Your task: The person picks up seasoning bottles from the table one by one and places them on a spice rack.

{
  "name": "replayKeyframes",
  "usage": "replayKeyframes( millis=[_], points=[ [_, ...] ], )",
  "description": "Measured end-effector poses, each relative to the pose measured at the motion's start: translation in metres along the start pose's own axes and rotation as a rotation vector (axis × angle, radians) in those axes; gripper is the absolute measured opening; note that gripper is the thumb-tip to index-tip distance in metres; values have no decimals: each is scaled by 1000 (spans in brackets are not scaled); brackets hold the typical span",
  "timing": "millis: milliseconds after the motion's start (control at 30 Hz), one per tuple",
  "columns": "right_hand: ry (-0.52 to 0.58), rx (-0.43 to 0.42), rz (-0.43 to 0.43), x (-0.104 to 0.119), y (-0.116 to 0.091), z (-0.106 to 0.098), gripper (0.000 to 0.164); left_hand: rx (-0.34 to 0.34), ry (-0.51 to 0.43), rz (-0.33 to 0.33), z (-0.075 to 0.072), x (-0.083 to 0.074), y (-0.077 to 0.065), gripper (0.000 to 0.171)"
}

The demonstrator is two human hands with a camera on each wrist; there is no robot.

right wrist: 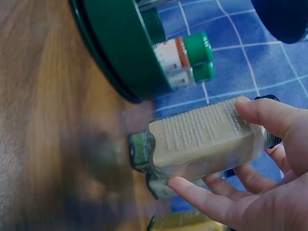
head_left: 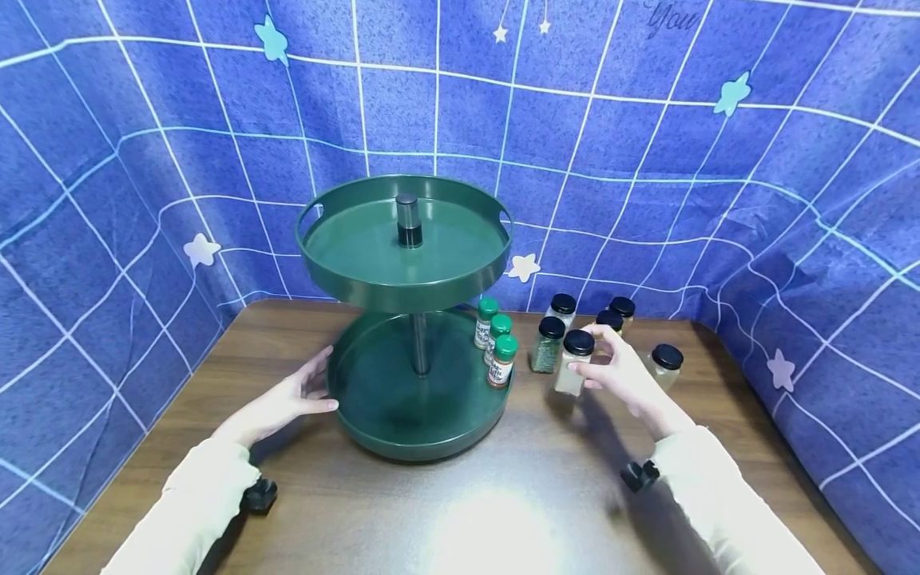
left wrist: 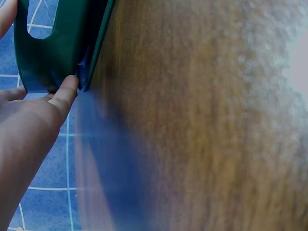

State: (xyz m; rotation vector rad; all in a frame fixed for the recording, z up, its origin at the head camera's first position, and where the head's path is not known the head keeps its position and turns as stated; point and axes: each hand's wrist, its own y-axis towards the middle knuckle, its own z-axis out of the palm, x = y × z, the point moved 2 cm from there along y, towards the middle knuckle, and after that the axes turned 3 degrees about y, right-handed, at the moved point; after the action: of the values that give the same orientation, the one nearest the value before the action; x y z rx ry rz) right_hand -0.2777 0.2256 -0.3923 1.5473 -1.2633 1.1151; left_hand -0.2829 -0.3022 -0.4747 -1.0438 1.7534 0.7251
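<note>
A two-tier green turntable organizer (head_left: pixel 424 451) stands on the wooden table. My left hand (head_left: pixel 295 399) is at the left rim of its lower tier, thumb and fingers spread along the wall. In the left wrist view a fingertip (left wrist: pixel 71 82) meets the green wall. My right hand (head_left: pixel 614 367) grips a black-lidded spice jar (head_left: pixel 571 375) of pale powder, right of the organizer. The right wrist view shows this jar (right wrist: pixel 207 139) between thumb and fingers, printed text on its side. Three green-capped spice bottles (head_left: pixel 501 363) stand at the lower tier's right edge.
Behind the held jar stand more black-lidded jars, among them one with green herbs (head_left: pixel 547 347) and one at the back (head_left: pixel 563 307). Another jar (head_left: pixel 664 363) stands to the right of my right hand. A blue gridded curtain (head_left: pixel 611 160) surrounds the table (head_left: pixel 345 511).
</note>
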Motion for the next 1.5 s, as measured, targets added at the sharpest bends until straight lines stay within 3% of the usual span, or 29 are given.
replayKeyframes(
  millis=[567,1500],
  points=[
    [43,83,-35,30,2,17,59,-2,-34,9,2,-2,1,97],
    [141,120,-75,61,3,58,57,-6,-7,6,2,-8,-2,96]
  ],
)
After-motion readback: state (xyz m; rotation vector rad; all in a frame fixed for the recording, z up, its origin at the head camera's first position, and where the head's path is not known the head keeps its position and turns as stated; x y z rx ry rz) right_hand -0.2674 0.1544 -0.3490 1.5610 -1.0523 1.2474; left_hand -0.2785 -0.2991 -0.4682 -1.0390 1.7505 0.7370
